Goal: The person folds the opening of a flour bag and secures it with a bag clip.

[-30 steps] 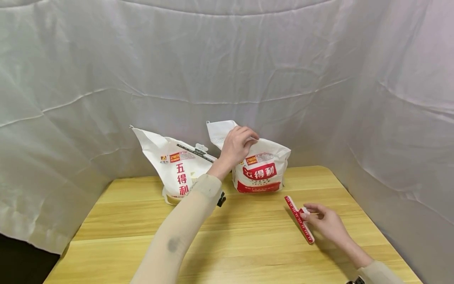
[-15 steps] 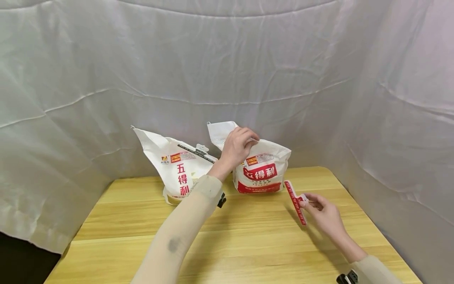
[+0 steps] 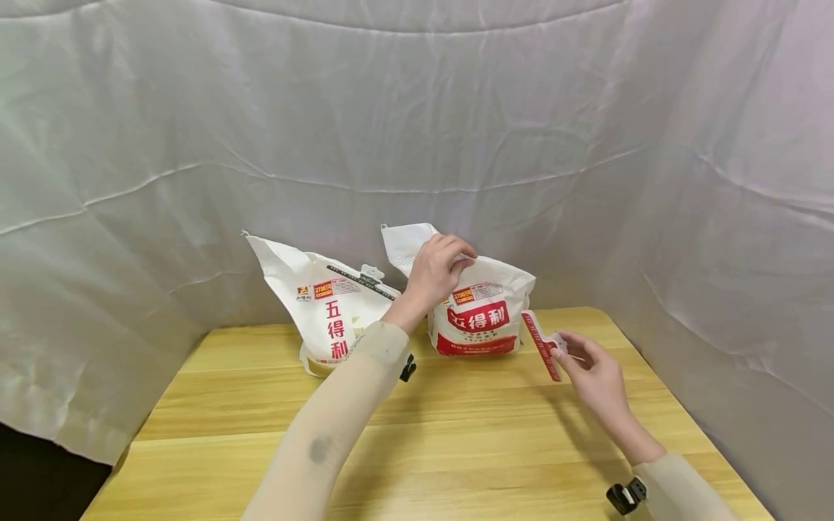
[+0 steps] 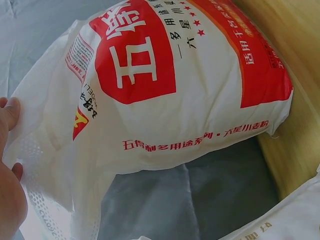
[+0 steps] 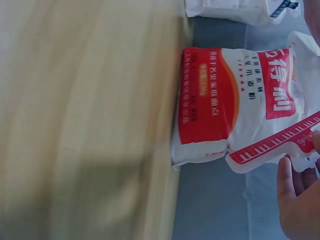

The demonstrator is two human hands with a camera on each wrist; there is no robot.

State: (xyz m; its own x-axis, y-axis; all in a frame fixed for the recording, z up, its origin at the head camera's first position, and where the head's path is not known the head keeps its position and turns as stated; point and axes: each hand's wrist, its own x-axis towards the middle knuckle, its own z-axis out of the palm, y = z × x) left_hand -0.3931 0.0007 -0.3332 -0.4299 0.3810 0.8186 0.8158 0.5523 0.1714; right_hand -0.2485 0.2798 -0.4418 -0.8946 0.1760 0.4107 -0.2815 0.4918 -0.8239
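Note:
A white flour bag (image 3: 478,307) with red printing stands at the back of the wooden table, its folded top sticking up to the left. My left hand (image 3: 438,269) pinches the top edge of this bag; in the left wrist view the thumb and fingers (image 4: 11,112) grip the thin white plastic. My right hand (image 3: 596,373) holds a red and white bag clip (image 3: 542,347) by its white grip, raised over the table to the right of the bag. In the right wrist view the long red bar of the clip (image 5: 275,142) overlaps the bag's lower side.
Left of it leans a second white flour bag (image 3: 313,297), with a dark green bag clip (image 3: 361,278) across its top. The wooden table (image 3: 456,449) ends close behind both bags. Grey cloth (image 3: 417,108) hangs around the back and sides.
My right hand has lifted the red bag clip and carried it away from me, towards the flour bag. The left hand stays at the bag's top.

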